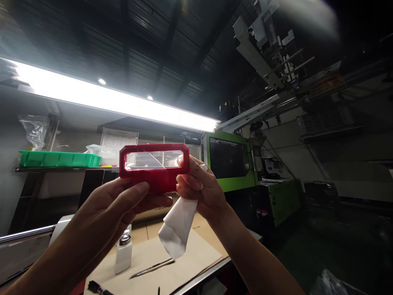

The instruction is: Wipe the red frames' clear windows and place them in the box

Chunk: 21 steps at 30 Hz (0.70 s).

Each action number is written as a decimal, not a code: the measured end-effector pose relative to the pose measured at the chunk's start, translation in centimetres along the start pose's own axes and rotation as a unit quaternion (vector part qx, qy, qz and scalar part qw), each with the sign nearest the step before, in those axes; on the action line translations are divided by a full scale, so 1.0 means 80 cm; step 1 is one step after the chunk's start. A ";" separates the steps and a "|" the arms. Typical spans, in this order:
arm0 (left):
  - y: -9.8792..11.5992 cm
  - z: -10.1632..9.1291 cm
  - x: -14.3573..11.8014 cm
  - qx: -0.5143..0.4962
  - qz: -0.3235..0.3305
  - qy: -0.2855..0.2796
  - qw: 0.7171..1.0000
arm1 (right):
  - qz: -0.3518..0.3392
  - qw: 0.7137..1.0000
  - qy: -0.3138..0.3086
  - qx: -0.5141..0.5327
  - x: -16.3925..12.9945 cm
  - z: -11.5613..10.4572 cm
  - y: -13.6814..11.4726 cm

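Up near eye level, I hold a red plastic frame against the glare of the long ceiling light. It is a flat rectangular piece with a clear window along its upper half, and through that window I see only washed-out brightness and a thin diagonal line that may be a scratch or a reflection; I cannot tell which.

My left hand grips the frame from below, thumb laid across the lower red face and fingers curled behind it, out of sight. My right hand pinches the frame's right end, thumb tip pressed at the corner of the window. That same hand is also closed on a white cloth, whose upper part is hidden in my palm while the rest hangs down loose over the bench.

Below my arms lies a sheet of brown cardboard on the bench. On it stand a small white dispenser bottle with a metal top and a slim metal tool, probably a craft knife, though it is too dim to be sure. A dark object at the bottom edge is cut off.

To the left, a green tray sits on a shelf, with a crumpled clear bag above it. To the right stands a green moulding machine, its far side fading into darkness.
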<state>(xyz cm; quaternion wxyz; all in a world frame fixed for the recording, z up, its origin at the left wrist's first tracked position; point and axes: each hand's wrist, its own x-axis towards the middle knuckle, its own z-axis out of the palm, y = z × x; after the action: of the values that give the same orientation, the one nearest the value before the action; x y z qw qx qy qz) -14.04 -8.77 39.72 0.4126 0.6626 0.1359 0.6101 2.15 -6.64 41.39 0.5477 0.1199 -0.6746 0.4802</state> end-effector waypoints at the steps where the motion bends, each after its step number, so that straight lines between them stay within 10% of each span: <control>1: -0.001 0.000 -0.001 0.000 -0.004 -0.002 1.000 | -0.003 1.000 -0.004 0.000 -0.001 0.001 0.001; 21: -0.013 -0.018 -0.003 -0.021 -0.046 -0.017 0.999 | 0.010 0.998 -0.042 -0.044 -0.007 -0.007 -0.002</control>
<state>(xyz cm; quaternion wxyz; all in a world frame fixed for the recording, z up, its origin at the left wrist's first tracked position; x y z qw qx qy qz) -15.07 -7.71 38.70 0.4561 0.6569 0.1464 0.5822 2.81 -6.49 41.00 0.5188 0.1093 -0.7185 0.4501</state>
